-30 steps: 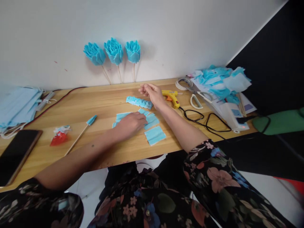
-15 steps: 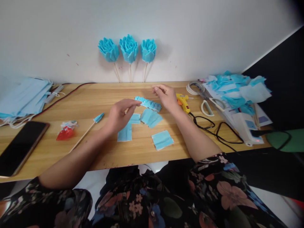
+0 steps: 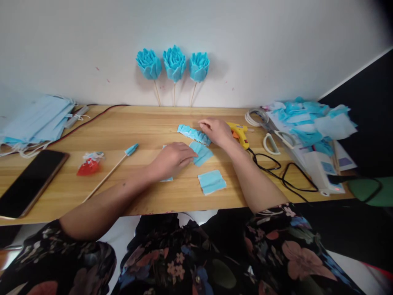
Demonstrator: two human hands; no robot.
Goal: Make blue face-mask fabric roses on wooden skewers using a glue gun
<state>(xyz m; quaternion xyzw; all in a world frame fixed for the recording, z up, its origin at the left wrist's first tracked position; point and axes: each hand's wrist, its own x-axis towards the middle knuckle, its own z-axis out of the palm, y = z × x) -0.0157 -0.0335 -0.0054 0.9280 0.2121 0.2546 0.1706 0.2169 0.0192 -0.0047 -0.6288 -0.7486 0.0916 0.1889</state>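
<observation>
My left hand reaches in low over the table, its fingers drawn together on the left edge of a blue fabric square. The thumb's grip is partly hidden. My right hand is curled with thumb and fingertips together; nothing shows between them. It hovers by the right end of a row of folded blue fabric petals. A second blue square lies flat nearer the front edge. Other blue pieces lie mostly hidden beneath my left hand. A stick with a blue fabric bud rests left of that hand.
Three blue fabric flowers on sticks lean against the wall. A yellow glue gun, scissors and blue scraps lie on the right. Face masks, a phone and a red packet are on the left.
My left hand has moved right and down, from beside the petal row onto the fabric square, its fingers closing. My right hand has lowered slightly toward the petal row. The view has shifted slightly.
</observation>
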